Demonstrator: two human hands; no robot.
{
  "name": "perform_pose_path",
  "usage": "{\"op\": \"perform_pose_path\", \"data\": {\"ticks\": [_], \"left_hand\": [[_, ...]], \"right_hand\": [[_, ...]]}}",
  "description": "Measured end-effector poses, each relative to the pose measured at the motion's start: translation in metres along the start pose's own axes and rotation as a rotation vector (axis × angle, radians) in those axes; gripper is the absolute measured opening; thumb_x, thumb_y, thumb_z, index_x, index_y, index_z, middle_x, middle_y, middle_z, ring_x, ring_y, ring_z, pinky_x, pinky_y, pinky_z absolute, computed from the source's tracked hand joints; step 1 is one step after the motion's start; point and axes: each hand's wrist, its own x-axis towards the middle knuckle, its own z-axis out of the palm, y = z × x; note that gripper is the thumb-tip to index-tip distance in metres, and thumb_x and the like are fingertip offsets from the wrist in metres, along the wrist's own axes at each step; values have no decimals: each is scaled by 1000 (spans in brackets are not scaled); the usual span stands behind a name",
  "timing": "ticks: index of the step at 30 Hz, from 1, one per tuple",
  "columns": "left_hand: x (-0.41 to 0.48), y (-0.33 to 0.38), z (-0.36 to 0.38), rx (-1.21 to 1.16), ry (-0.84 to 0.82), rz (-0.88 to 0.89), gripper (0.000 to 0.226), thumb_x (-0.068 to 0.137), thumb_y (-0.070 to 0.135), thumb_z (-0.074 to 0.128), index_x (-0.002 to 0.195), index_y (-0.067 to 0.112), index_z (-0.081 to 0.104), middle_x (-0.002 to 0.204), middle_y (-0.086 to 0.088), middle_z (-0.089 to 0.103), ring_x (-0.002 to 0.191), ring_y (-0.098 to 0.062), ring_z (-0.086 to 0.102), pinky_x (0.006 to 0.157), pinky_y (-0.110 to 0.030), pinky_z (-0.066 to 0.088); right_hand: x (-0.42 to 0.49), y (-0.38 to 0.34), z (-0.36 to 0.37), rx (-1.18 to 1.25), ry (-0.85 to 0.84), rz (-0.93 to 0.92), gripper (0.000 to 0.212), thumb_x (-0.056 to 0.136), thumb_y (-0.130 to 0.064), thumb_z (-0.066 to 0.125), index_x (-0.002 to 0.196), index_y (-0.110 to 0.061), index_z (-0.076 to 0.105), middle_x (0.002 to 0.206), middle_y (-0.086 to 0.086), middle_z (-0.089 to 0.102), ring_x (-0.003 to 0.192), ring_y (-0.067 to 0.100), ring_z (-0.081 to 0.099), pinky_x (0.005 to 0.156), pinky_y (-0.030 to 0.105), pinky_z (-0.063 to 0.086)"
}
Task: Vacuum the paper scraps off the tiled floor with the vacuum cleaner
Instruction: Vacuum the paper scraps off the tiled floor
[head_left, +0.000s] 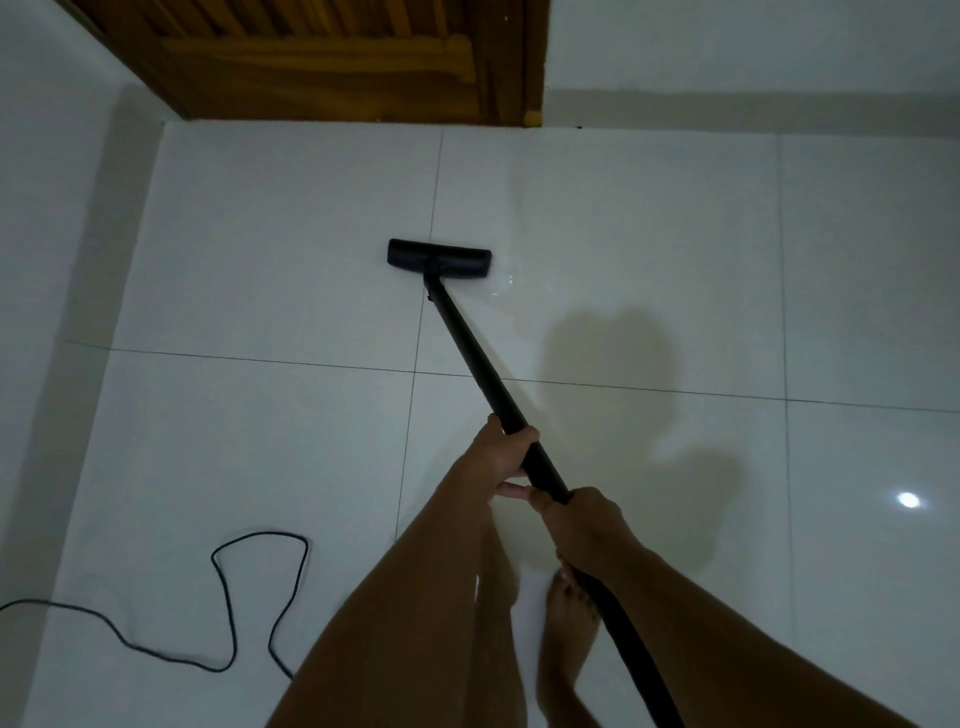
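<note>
Gripping one wand (467, 343), the left hand (506, 452) and right hand (584, 525) had fingers (524, 434) clamped around it; one floor head (439, 258) sat on the tiled floor (260, 441); one cable (260, 534) lay lower left.

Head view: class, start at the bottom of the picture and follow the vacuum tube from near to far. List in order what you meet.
Right hand gripping the tube → left hand gripping it further up → floor nozzle on the tiled floor → wooden door.
</note>
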Motion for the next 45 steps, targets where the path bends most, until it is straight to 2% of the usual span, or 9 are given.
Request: {"op": "perform_pose_path", "data": {"ticks": [3, 16, 20, 24, 31, 35, 38, 41, 45], "left_hand": [[-5, -11, 25, 25, -18, -4, 41, 98, 24, 58, 136, 19, 43, 102, -4, 64, 85, -15, 66, 63, -37, 62], [13, -22, 71, 158, -9, -1, 40, 97, 26, 56, 134, 19, 44, 103, -4, 65, 85, -15, 67, 88, -49, 59], [27, -7, 74, 162, 2, 5, 40, 97, 25, 57, 134, 18, 45, 104, -5, 65, 85, -16, 67, 86, -48, 60], [36, 10, 76, 158, 7, 2, 36, 97, 23, 57, 130, 18, 45, 103, -5, 65, 85, -16, 67, 73, -41, 62], [40, 13, 80, 166, 17, 17, 34, 97, 23, 57, 129, 17, 48, 104, -6, 64, 86, -17, 67, 71, -41, 63], [28, -4, 84, 183, 13, 14, 36, 97, 24, 57, 131, 17, 46, 103, -6, 65, 86, -17, 66, 83, -46, 61], [12, -24, 89, 182, 3, 6, 40, 98, 24, 57, 135, 18, 44, 105, -6, 64, 85, -16, 65, 76, -42, 62], [-1, -44, 93, 186, -5, 25, 46, 97, 27, 58, 140, 20, 41, 112, -7, 65, 87, -16, 66, 83, -46, 61], [-21, -65, 99, 192, -37, 34, 45, 98, 25, 58, 140, 20, 41, 106, -5, 63, 88, -16, 66, 70, -41, 63]], "right_hand": [[-12, 23, -10, 18, 23, 7, 42, 98, -52, 55, 101, -10, 58, 68, 2, 62, 43, 11, 55, 37, 17, 37], [6, 67, -24, 106, 29, 26, 52, 93, -57, 57, 110, -9, 64, 75, 3, 67, 52, 15, 61, 50, 25, 46], [22, 60, -32, 161, 23, 20, 51, 93, -55, 59, 104, -5, 64, 67, 5, 66, 41, 17, 58, 49, 28, 50], [33, 50, -42, 202, 13, 33, 48, 95, -51, 59, 104, -4, 62, 60, 5, 63, 35, 17, 53, 45, 27, 49], [37, 49, -45, 214, 29, 33, 48, 96, -49, 59, 105, -2, 61, 56, 5, 60, 31, 16, 49, 41, 24, 47], [26, 65, -37, 179, 38, 11, 52, 96, -52, 58, 109, -2, 63, 60, 4, 63, 35, 14, 54, 42, 23, 47], [9, 84, -30, 106, 58, -4, 54, 95, -56, 56, 114, -6, 62, 72, 2, 64, 46, 11, 58, 44, 22, 43], [-6, 103, -22, 115, 67, 2, 53, 94, -58, 56, 115, -9, 62, 78, 1, 65, 55, 12, 60, 48, 24, 43], [-25, 126, -10, 136, 95, 20, 48, 92, -57, 58, 109, -12, 63, 83, 3, 67, 61, 18, 63, 56, 29, 51]]}}
